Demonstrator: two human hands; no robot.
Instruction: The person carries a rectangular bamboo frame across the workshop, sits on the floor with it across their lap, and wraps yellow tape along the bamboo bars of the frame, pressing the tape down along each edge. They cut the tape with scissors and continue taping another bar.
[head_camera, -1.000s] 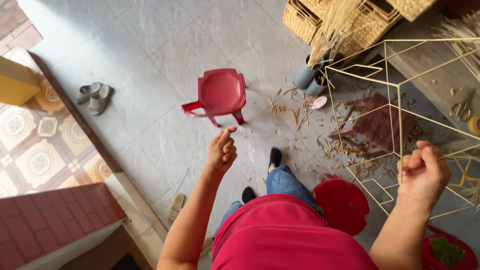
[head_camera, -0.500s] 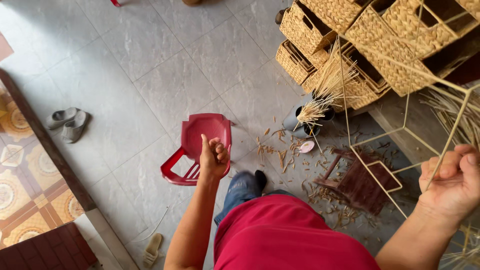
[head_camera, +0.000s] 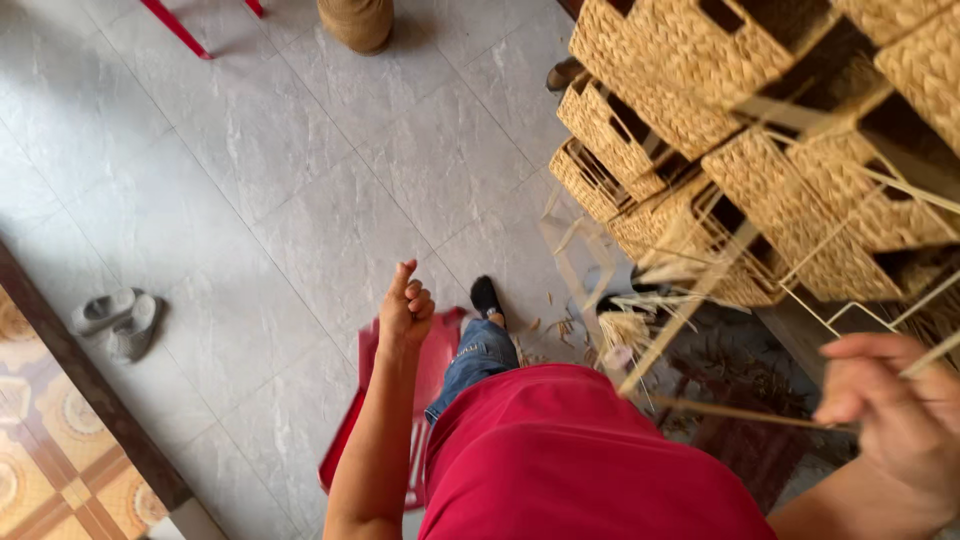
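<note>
Nearest the camera is the person's red shirt (head_camera: 580, 460), filling the bottom of the view. At the right edge the right hand (head_camera: 895, 405) has its fingers (head_camera: 850, 408) closed round a thin pale rod of the wire basket frame (head_camera: 690, 300), whose bars slant up and to the right in front of the baskets. The left hand (head_camera: 405, 310) is raised over the floor with its fingers curled into a loose fist that grasps nothing, the thumb pointing up. Just beyond and below that hand stands a red plastic stool (head_camera: 390, 400), partly hidden by the forearm and by a jeans-clad leg (head_camera: 470, 360) ending in a black shoe (head_camera: 486, 295). Straw scraps (head_camera: 560, 325) lie scattered on the grey tiled floor (head_camera: 250, 200) beside the shoe. To the far left a pair of grey slippers (head_camera: 115, 320) sits near a dark threshold strip. Farther off, at upper right, stacked woven straw baskets (head_camera: 700, 110) lean together.
</note>
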